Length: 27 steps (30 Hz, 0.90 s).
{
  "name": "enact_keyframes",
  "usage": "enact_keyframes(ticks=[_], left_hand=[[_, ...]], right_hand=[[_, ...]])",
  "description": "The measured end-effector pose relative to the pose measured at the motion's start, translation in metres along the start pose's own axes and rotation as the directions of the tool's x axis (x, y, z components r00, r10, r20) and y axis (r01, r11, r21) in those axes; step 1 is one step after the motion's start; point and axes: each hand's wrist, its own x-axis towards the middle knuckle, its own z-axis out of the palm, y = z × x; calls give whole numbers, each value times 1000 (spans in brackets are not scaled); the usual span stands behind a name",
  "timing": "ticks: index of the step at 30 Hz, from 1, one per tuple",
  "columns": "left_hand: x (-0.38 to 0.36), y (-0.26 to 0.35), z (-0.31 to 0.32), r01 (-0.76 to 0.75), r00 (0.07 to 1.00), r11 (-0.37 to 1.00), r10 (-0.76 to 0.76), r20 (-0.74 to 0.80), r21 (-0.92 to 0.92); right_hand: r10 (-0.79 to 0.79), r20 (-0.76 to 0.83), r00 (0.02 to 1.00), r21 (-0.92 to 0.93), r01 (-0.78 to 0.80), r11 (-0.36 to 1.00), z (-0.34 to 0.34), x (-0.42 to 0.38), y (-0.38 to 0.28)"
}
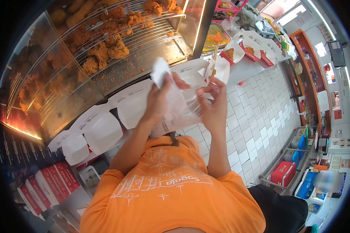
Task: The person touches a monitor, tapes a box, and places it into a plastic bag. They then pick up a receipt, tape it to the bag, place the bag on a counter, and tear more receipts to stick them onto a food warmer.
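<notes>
My left hand (161,97) is closed around white paper (175,103) in front of my chest, with a white piece sticking up above the fingers. My right hand (214,103) is just to the right, its fingers curled and pinched near the paper's edge and a thin, blurred packet (195,108). Beyond the hands, an open white box (221,71) holds a piece of food partly hidden by my fingers. More open white boxes (103,134) stand in a row to the left along the counter.
A glass warmer with fried chicken (118,49) on a wire rack (144,39) rises at the upper left. Filled boxes with red sleeves (249,54) stand at the upper right. Stacked red and white boxes (50,186) are at the lower left. Tiled floor (252,116) lies to the right.
</notes>
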Motion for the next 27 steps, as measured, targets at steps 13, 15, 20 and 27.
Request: enact_keyframes(ticks=[13, 15, 20, 27], left_hand=[[1, 55, 6, -81, 996, 910, 59, 67, 406], [5, 76, -3, -30, 997, 877, -9, 79, 480], [6, 105, -13, -126, 992, 829, 110, 62, 545], [-6, 116, -3, -162, 967, 857, 39, 252, 489]], right_hand=[[-267, 23, 963, 359, 241, 901, 21, -24, 0], [-61, 321, 945, 334, -53, 941, 13, -27, 20], [-111, 622, 775, 267, -77, 960, 1, -40, 45], [-388, 524, 758, 701, -125, 702, 17, -27, 14]])
